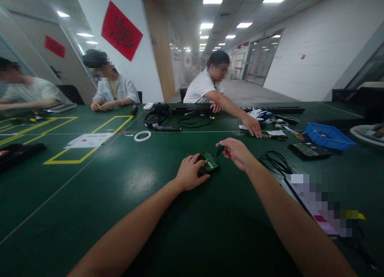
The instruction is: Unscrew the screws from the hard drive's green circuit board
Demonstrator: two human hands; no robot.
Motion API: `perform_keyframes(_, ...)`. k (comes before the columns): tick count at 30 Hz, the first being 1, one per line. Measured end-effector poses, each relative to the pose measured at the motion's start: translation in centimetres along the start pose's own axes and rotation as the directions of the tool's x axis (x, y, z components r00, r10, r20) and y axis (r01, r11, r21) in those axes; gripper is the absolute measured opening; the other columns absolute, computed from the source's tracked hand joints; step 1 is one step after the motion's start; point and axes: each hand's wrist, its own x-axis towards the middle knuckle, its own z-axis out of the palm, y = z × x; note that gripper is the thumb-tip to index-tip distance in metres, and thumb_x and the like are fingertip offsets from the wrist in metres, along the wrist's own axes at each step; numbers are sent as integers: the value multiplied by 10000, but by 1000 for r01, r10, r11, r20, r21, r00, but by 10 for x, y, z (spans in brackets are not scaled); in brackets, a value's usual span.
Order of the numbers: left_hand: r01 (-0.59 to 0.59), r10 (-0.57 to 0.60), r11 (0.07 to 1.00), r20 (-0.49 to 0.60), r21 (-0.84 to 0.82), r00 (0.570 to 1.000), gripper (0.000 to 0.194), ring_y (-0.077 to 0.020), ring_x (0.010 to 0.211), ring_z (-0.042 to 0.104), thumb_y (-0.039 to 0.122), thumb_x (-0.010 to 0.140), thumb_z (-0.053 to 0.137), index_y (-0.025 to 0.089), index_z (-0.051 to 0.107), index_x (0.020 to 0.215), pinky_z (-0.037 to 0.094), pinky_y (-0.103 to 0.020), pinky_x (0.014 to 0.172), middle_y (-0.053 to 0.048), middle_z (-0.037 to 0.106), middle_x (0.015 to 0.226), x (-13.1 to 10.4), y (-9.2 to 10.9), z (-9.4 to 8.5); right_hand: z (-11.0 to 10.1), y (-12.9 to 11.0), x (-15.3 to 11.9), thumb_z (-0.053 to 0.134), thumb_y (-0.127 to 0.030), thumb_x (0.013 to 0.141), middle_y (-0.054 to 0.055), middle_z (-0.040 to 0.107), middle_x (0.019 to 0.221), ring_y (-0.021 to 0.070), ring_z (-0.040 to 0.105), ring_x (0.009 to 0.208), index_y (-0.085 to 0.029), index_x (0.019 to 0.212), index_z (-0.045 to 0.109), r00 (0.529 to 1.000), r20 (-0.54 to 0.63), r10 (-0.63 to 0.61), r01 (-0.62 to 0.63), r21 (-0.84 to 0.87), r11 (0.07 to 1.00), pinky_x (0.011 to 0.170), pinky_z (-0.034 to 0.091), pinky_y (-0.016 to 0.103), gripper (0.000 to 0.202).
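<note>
We see a small circuit-board unit [211,162] lying flat on the dark green surface [90,189], in front of us and a little right of the middle of the view. It is roughly rectangular: a bright green board with small pale marks sits upon a black body, whose dark edge shows at its left and lower sides. Finer parts are too small for us to make out.

Taking that unit as the centre of a dial, with twelve pointing away from us, our left hand [189,174] comes in from eight o'clock. Its fingers are moderately spread and bent over the unit, the thumb along the near edge and the others across the left part, clasping it against the surface.

Our right hand [239,154] is at two o'clock, raised above the surface. Its fingers are pinched narrow around a dark-handled tool [220,149], which points down towards the board; we cannot tell whether the tip touches it.

Near three o'clock lies a coiled black cable [274,163], and beyond it a second board unit [309,149] beside a blue tray [318,137]. A white ring [142,136] rests at ten o'clock. Between one and two, a co-worker's hand [252,126] reaches down to the surface.
</note>
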Motion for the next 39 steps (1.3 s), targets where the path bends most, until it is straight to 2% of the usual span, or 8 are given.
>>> perform_keyframes(6, -1, 1, 1000, 4, 5, 1000, 620, -370, 1348, 364, 620, 823, 641, 319, 558, 1358, 321, -570, 1087, -75, 383, 1529, 0, 0, 0, 3, -3, -2, 658, -339, 797, 75, 724, 1039, 96, 453, 568, -194, 975, 725, 997, 79, -19, 21, -14, 1000, 467, 313, 239, 239)
perform_keyframes(12, -7, 7, 1000, -10, 13, 1000, 628, -370, 1344, 368, 624, 815, 646, 316, 558, 1355, 328, -562, 1083, -79, 384, 1526, 0, -2, 4, 2, -1, -2, 642, -336, 813, 85, 730, 1020, 108, 487, 592, -178, 941, 727, 992, 122, 13, -17, 27, 999, 500, 361, 250, 220)
perform_keyframes(22, -4, 4, 1000, -11, 1, 1000, 613, -374, 1339, 380, 608, 823, 646, 316, 560, 1355, 327, -568, 1085, -77, 389, 1530, 0, 2, -1, 3, -1, -4, 710, -325, 812, 81, 728, 995, 140, 603, 683, -206, 914, 621, 988, 137, 67, -91, 177, 980, 600, 477, 274, 181)
perform_keyframes(25, -14, 14, 1000, -15, -1, 1000, 609, -378, 1341, 378, 609, 826, 641, 309, 567, 1351, 330, -569, 1082, -85, 391, 1529, 0, 2, -1, 4, -2, -5, 712, -354, 817, 61, 716, 972, 132, 582, 657, -232, 1017, 639, 989, 146, 39, -62, 151, 987, 555, 443, 259, 245)
perform_keyframes(28, -11, 11, 1000, -14, -9, 1000, 614, -379, 1354, 365, 620, 824, 638, 316, 564, 1353, 320, -572, 1091, -77, 386, 1533, 0, 1, 0, 4, -3, -5, 724, -373, 801, 36, 692, 925, 104, 512, 599, -241, 1090, 673, 991, 137, 9, -20, 82, 996, 485, 353, 234, 322)
perform_keyframes(33, -1, 1, 1000, 6, -4, 1000, 624, -370, 1374, 345, 641, 827, 624, 322, 555, 1360, 305, -572, 1107, -64, 359, 1550, 0, -1, 1, 3, -2, -4, 750, -341, 765, 5, 613, 772, 99, 470, 613, -186, 926, 721, 995, 99, -31, 27, 46, 999, 506, 342, 233, 225)
perform_keyframes(39, -7, 7, 1000, -8, -11, 1000, 630, -379, 1373, 340, 648, 830, 615, 324, 550, 1366, 295, -585, 1108, -65, 363, 1546, 0, -3, 5, 5, -2, -4, 721, -320, 767, 60, 685, 925, 103, 474, 615, -166, 850, 681, 995, 100, -21, 16, 52, 999, 506, 349, 245, 179)
